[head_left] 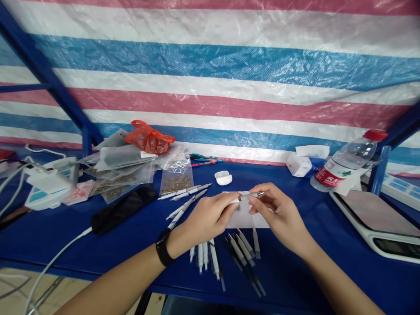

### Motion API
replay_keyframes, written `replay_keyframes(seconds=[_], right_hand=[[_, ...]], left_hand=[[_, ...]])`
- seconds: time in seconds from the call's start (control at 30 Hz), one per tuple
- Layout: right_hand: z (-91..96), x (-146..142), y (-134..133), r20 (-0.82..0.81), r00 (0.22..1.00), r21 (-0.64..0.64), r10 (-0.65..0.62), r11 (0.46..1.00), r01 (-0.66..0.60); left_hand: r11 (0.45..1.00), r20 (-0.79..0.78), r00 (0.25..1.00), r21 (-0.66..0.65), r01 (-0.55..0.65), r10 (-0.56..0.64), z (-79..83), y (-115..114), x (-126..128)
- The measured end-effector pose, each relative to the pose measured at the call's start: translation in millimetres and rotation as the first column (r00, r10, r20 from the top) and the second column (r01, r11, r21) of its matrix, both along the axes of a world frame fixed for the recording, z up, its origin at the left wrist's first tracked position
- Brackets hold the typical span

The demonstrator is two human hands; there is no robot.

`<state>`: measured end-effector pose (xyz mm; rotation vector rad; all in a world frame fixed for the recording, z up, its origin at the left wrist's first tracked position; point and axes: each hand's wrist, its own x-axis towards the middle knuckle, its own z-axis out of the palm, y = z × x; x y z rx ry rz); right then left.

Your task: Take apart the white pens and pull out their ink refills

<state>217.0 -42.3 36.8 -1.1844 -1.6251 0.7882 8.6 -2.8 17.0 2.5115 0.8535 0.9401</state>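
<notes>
My left hand (206,218) and my right hand (278,214) meet above the middle of the blue table. Between their fingers is a slim grey tube with a silver metal tip (251,196), pointing right. My right thumb and fingers pinch it, and my left fingertips touch its near end, which is partly hidden. Under my hands lies a white sheet of paper (244,221). Several similar white and grey pen-like tubes (238,249) lie in rows just below my hands, and more (183,205) lie to the left. A black band (163,247) circles my left wrist.
On the blue table (288,271) are clear bags of seeds (176,179), a red plastic bag (149,138), a white earbud case (223,177), a black phone (123,209), a tissue box (303,162), a water bottle (348,162), a digital scale (377,221) and white chargers with cables (49,188).
</notes>
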Motion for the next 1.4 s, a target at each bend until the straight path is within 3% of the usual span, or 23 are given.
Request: replay_keyframes(seconds=[0.13,0.27,0.4,0.53,0.73,0.9,1.0,1.17,1.4], right_hand=[[0.3,-0.8,-1.9,0.13,0.989,0.006,-0.077,0.997,0.076],[4.8,0.1,-0.3,0.055,0.988,-0.002,-0.145,0.989,0.145],[9.5,2.8,2.0,-0.062,0.996,0.012,-0.067,0.998,0.068],[8.3,3.5,0.8,0.025,0.999,0.016,0.021,1.0,-0.021],[3.4,1.5,-0.6,0.126,0.986,-0.04,-0.11,0.992,0.116],[8.5,2.7,1.5,0.079,0.997,0.035,-0.026,0.999,0.024],[7.9,2.7,2.3,0.151,0.988,0.054,-0.034,0.998,0.026],[4.5,0.9,2.9,0.193,0.974,-0.048,-0.117,0.991,0.128],[8.5,-1.2,1.6,0.2,0.979,0.048,-0.037,0.998,0.028]], left_hand=[[0.998,-0.077,0.995,0.008,0.059,-0.059,0.9,-4.0,1.1],[0.997,-0.073,0.997,0.069,0.043,-0.038,-0.7,-4.0,1.2],[0.997,-0.014,1.0,0.077,0.013,-0.012,0.1,-0.3,-1.4],[0.998,-0.004,1.0,0.048,0.028,-0.028,1.9,-1.6,-1.4],[0.994,-0.07,0.997,0.097,0.051,-0.045,-2.6,-6.4,4.0],[0.999,0.016,0.999,-0.002,-0.033,0.033,-1.8,-2.2,3.6],[0.999,0.003,1.0,-0.034,-0.005,0.005,-1.5,-2.3,3.5],[1.0,-0.062,0.998,0.002,0.022,-0.022,-3.7,-3.3,5.1],[0.996,-0.008,1.0,0.09,-0.006,0.007,-6.1,-1.5,5.1]])
